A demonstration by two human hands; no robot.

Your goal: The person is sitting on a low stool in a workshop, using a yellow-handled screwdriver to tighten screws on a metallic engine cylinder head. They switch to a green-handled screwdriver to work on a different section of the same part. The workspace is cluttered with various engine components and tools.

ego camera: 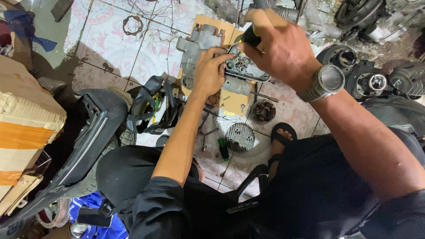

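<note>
Now right hand (pixel 283 48) grips screwdriver (pixel 251 36); left hand (pixel 209 73) steadies engine part (pixel 241 71).

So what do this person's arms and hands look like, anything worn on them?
Both forearms are bare, with dark sleeves pushed up to about the elbow. The right hand has a chunky silver-grey metal wristwatch with a round face and a link band at its wrist. The left hand shows no glove, and no ring or band can be made out.
</note>
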